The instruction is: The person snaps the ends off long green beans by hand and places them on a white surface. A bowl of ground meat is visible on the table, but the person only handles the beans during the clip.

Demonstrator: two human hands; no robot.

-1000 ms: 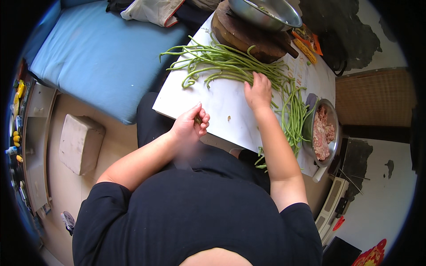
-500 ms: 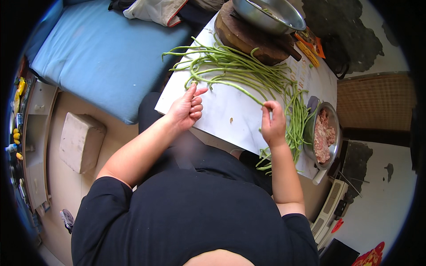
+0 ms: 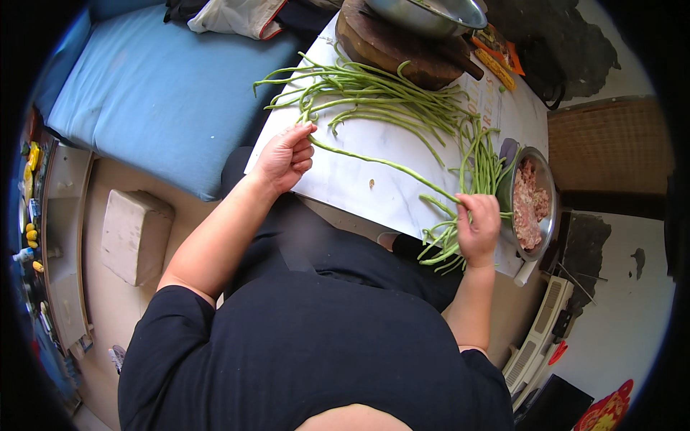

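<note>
A single long bean (image 3: 388, 164) stretches across the near side of the table between my two hands. My left hand (image 3: 286, 155) is closed, with thumb and forefinger pinching it near its left end. My right hand (image 3: 479, 224) is closed on its other end, over a bunch of long beans (image 3: 480, 159) at the table's right side. Behind them lies a larger heap of long beans (image 3: 402, 100), spread loosely below the chopping board. My right fingers partly hide the bean's tip.
A round wooden chopping board (image 3: 395, 54) carries a metal bowl (image 3: 431, 25) and a dark-handled knife (image 3: 463, 63). At right, a steel bowl (image 3: 550, 226) holds minced meat (image 3: 530, 201). Left of the white table (image 3: 345, 188) are a blue sofa (image 3: 158, 93) and a pale stool (image 3: 133, 237).
My right hand has moved right and nearer to me along with its end of the bean. My left hand has shifted slightly left and up, and the bean is drawn away from the heap.
</note>
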